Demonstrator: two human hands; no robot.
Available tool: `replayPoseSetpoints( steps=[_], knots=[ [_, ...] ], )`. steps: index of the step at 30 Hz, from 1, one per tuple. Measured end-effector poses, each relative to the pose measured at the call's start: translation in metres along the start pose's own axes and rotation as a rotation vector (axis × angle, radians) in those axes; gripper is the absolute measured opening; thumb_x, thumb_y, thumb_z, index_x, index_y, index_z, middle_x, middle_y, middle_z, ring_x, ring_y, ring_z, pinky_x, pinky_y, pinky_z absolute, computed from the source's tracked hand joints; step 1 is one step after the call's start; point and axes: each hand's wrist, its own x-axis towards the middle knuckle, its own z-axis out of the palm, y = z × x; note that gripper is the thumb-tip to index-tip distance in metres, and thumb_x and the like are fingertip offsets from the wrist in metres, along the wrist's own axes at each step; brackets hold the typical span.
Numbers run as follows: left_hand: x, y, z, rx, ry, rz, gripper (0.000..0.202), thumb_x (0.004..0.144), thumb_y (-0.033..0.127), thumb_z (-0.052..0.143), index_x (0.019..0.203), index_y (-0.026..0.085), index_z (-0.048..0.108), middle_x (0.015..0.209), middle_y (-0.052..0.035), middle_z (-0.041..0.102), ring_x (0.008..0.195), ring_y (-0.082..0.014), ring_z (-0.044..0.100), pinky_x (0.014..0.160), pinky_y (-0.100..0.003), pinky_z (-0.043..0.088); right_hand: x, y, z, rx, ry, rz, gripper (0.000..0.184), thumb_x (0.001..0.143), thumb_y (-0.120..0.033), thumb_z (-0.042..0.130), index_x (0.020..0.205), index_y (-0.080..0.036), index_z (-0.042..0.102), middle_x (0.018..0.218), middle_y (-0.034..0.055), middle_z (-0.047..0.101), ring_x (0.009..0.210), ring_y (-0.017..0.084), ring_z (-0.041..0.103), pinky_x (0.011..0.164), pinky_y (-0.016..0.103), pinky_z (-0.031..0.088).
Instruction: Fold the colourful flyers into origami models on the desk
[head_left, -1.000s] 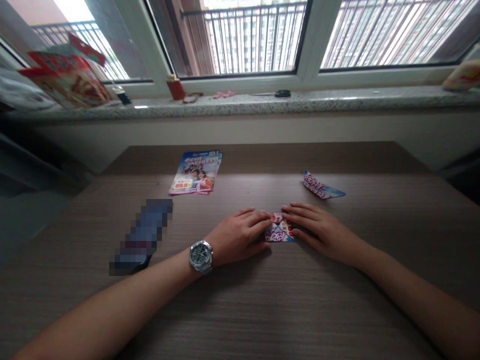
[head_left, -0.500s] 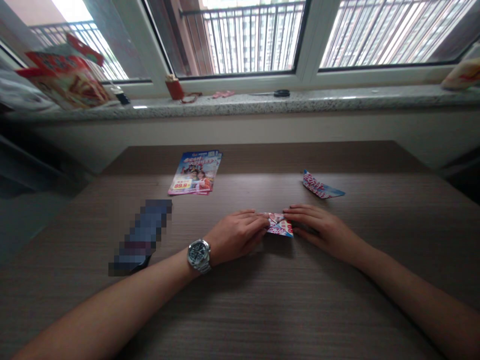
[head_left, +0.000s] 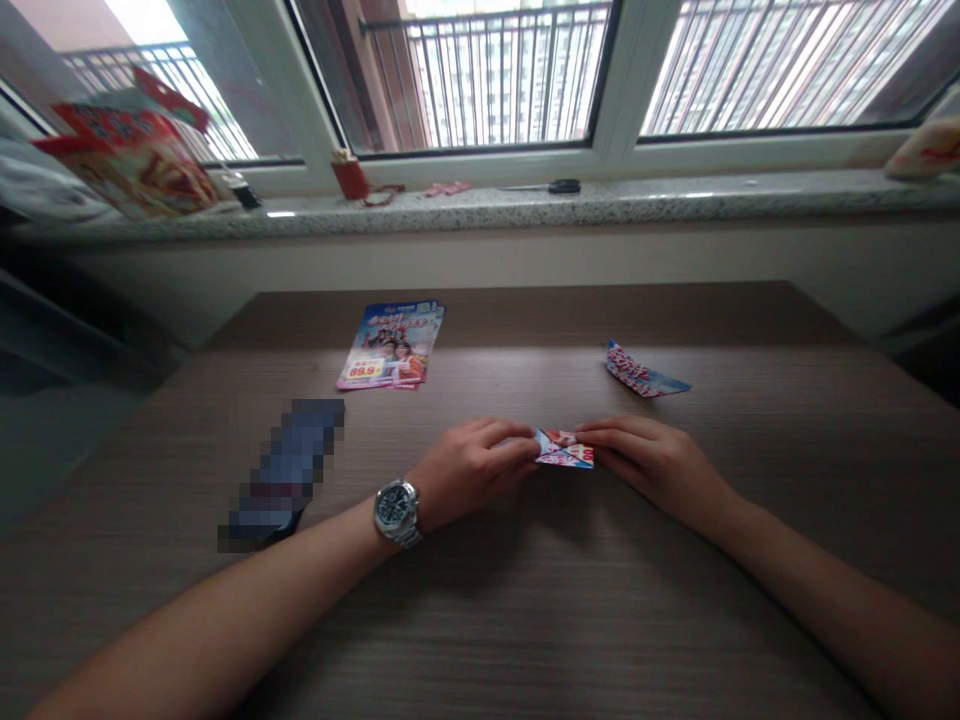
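A small folded paper square [head_left: 564, 450], printed in red, white and blue with diagonal creases meeting near its middle, is between my two hands over the table. My left hand [head_left: 480, 460], with a steel watch [head_left: 397, 510] on the wrist, pinches its left edge. At the upper right edge, my right hand [head_left: 660, 460] has its fingers closed on the paper. My fingers cover both sides of the square. Beyond my right hand lies a folded strip of the same printed paper [head_left: 643, 375].
A stack of printed flyers [head_left: 394, 345] lies at the back left of the wooden table [head_left: 480, 620]. Left of my watch is a pixelated dark object [head_left: 289, 470]. The granite windowsill [head_left: 465, 212] holds scissors [head_left: 562, 187], a red container [head_left: 349, 176] and a food bag [head_left: 142, 150].
The folded square has shifted slightly to the right and turned a little. My right fingers have drawn together on its edge, and my left fingers now pinch its left side.
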Motion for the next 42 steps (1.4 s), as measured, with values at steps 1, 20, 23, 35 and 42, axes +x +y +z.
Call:
replayPoseSetpoints(
  steps=[1, 20, 23, 35, 42],
  knots=[
    [0.0, 0.0, -0.001, 0.004, 0.024, -0.019, 0.018, 0.1, 0.028, 0.054, 0.113, 0.022, 0.066, 0.112, -0.0049, 0.069, 0.092, -0.0154, 0.067, 0.083, -0.029, 0.054, 0.001, -0.002, -0.001, 0.011, 0.003, 0.006, 0.023, 0.098, -0.02, 0.054, 0.118, -0.023, 0.066, 0.115, 0.0074, 0.073, 0.102, 0.02, 0.069, 0.091, 0.034, 0.055],
    [0.004, 0.004, -0.001, -0.226, 0.024, -0.334, 0.021, 0.1, 0.027, 0.05, 0.091, 0.016, 0.066, 0.086, -0.0036, 0.062, 0.077, -0.0136, 0.059, 0.072, -0.025, 0.046, 0.004, -0.018, 0.004, 0.242, 0.105, 0.291, 0.02, 0.095, -0.024, 0.059, 0.114, -0.023, 0.067, 0.106, 0.0042, 0.076, 0.09, 0.019, 0.073, 0.081, 0.032, 0.058],
    [0.004, 0.002, 0.0, -0.186, -0.05, -0.349, 0.023, 0.1, 0.028, 0.049, 0.09, 0.017, 0.067, 0.085, -0.0033, 0.061, 0.077, -0.0145, 0.058, 0.072, -0.027, 0.045, 0.005, -0.017, 0.005, 0.259, 0.061, 0.311, 0.02, 0.096, -0.024, 0.058, 0.113, -0.022, 0.068, 0.106, 0.0043, 0.076, 0.09, 0.019, 0.072, 0.08, 0.031, 0.058],
    [0.006, 0.001, 0.002, -0.003, -0.113, -0.347, 0.013, 0.093, 0.032, 0.06, 0.094, 0.02, 0.063, 0.095, -0.0052, 0.061, 0.089, -0.0199, 0.057, 0.078, -0.032, 0.047, 0.009, -0.015, 0.009, 0.167, -0.006, 0.277, 0.019, 0.096, -0.026, 0.058, 0.108, -0.02, 0.072, 0.092, 0.0069, 0.067, 0.083, 0.019, 0.064, 0.073, 0.032, 0.051],
    [0.004, -0.003, 0.007, -0.007, -0.089, -0.255, 0.026, 0.094, 0.03, 0.061, 0.119, 0.025, 0.064, 0.107, -0.0064, 0.062, 0.096, -0.021, 0.057, 0.085, -0.036, 0.048, 0.009, -0.014, 0.011, 0.175, -0.032, 0.278, 0.021, 0.096, -0.027, 0.057, 0.108, -0.02, 0.072, 0.092, 0.0075, 0.065, 0.083, 0.021, 0.063, 0.074, 0.035, 0.052]
  ],
)
